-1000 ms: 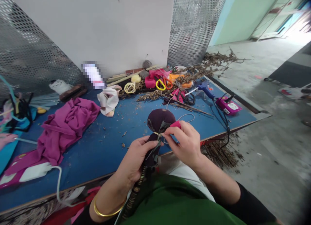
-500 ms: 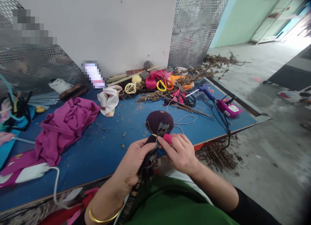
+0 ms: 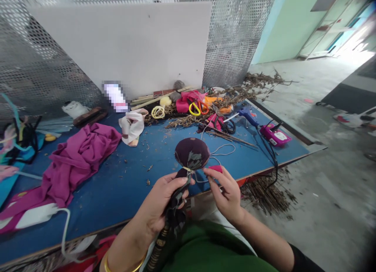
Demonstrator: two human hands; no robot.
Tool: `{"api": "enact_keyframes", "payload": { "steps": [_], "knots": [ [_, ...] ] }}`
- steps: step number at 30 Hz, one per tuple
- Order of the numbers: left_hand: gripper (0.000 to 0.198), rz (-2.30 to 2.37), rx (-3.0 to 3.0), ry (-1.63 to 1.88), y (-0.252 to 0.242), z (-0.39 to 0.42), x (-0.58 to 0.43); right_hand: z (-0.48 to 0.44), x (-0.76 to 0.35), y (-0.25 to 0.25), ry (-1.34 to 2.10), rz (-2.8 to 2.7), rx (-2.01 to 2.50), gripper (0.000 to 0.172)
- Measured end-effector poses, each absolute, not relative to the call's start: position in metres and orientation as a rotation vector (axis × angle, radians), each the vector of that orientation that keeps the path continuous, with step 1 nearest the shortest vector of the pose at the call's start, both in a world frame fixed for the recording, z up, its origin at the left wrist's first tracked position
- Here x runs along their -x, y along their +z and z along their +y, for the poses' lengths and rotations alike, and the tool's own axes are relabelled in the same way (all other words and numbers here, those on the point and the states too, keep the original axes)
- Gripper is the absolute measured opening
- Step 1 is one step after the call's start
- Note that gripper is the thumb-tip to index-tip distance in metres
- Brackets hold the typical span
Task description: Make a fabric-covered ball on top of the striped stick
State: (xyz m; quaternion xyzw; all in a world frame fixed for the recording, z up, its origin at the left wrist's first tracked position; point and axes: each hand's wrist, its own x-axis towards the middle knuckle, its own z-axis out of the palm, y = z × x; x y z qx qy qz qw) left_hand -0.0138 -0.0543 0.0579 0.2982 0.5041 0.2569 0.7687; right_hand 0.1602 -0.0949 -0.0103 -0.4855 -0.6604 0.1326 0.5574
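A round ball wrapped in dark patterned cloth point(image 3: 191, 152) is tied off at its neck with a pale band point(image 3: 187, 169). Below that neck, my left hand point(image 3: 167, 193) is closed around the gathered cloth, its thumb lying on top. A dark, ringed stick point(image 3: 158, 244) extends down from this hand toward my lap. To the right of the neck, my right hand point(image 3: 226, 191) pinches a thin grey string point(image 3: 201, 181) between thumb and forefinger. Bright pink material point(image 3: 216, 168) covers part of the forefinger. More string point(image 3: 225, 146) loops over the table behind the ball.
The blue table point(image 3: 132, 166) carries a purple cloth point(image 3: 79, 158), a white cloth point(image 3: 132, 125), yellow-and-orange-handled scissors point(image 3: 195, 108), black-handled scissors point(image 3: 229, 126) and dry twigs point(image 3: 185, 119). A blue glue gun point(image 3: 248, 117) and a magenta power block point(image 3: 274, 135) stand at the right.
My right hand has moved off the neck of the ball, a little to the right, drawing the string out. My left hand keeps its hold. The view has tilted slightly upward.
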Motion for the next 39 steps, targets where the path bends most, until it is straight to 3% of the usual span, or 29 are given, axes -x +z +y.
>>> {"api": "enact_keyframes", "payload": {
  "steps": [3,7,20,24,29,32,35,39],
  "knots": [
    [0.024,1.081,-0.631,0.559,0.059,-0.055,0.013,-0.096,-0.160,-0.007,0.107,-1.708,1.102,0.043],
    [0.023,1.092,-0.613,0.571,0.061,-0.057,0.009,-0.092,-0.157,-0.006,-0.099,-1.899,1.137,0.038],
    [0.014,1.038,-0.604,0.710,0.056,-0.062,0.004,-0.096,-0.149,0.001,-0.164,-1.968,1.266,0.033],
    [0.019,1.123,-0.615,0.742,0.055,-0.060,0.001,-0.097,-0.149,-0.001,-0.202,-2.011,1.257,0.035],
    [0.019,1.290,-0.713,0.712,0.057,-0.057,-0.001,-0.100,-0.151,-0.003,0.137,-1.842,1.175,0.038],
    [0.024,1.325,-0.769,0.633,0.059,-0.055,0.000,-0.101,-0.151,-0.001,0.456,-1.457,1.123,0.028],
    [0.027,1.301,-0.760,0.597,0.060,-0.052,0.003,-0.101,-0.153,-0.003,0.560,-1.024,1.184,0.012],
    [0.028,1.299,-0.764,0.648,0.065,-0.045,0.009,-0.098,-0.159,-0.008,0.653,-0.742,1.242,0.012]
  ]
}}
